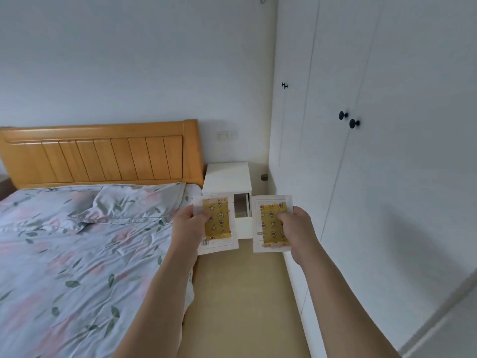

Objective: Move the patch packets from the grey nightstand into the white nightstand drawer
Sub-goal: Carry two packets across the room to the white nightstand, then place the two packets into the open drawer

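Observation:
My left hand (189, 223) pinches a white patch packet (219, 226) with a yellow patterned panel by its left edge. My right hand (296, 223) pinches a second, similar patch packet (271, 223) by its right edge. Both packets are held upright, side by side, in front of the white nightstand (228, 177). Its top drawer (244, 223) stands pulled out between the two packets, and something yellowish lies inside. The grey nightstand is out of view.
A bed (77, 254) with a floral cover and a wooden headboard (103, 156) fills the left. White wardrobe doors with black knobs (348, 120) line the right. A narrow strip of beige floor (245, 293) runs between bed and wardrobe to the nightstand.

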